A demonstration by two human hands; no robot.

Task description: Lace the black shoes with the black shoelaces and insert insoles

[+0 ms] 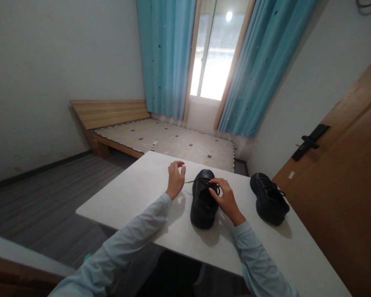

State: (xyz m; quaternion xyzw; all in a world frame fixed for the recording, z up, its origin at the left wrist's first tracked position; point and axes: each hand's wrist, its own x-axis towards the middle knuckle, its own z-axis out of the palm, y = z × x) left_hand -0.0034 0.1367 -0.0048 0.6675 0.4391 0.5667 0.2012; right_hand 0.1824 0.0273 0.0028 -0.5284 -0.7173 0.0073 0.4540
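Observation:
A black lace-up shoe [203,212] stands upright on the white table, its toe pointing away from me. My right hand [227,200] is at the shoe's right side, with thumb and fingertips closed around a black shoelace [218,190] over the opening. Left of the shoe, my left hand [175,180] hovers above the table with curved fingers and the thumb apart, holding nothing that I can see. One lace end stretches from the shoe toward this hand. The matching black shoe [270,202] rests farther right, tilted in view, untouched.
The white table [126,198] has a rounded left corner and its near edge under my forearms. Beyond it lies a bed [173,142] with a small white remote [154,144] on it. A wooden door [343,165] with a black handle is at right; blue curtains [170,57] flank the window.

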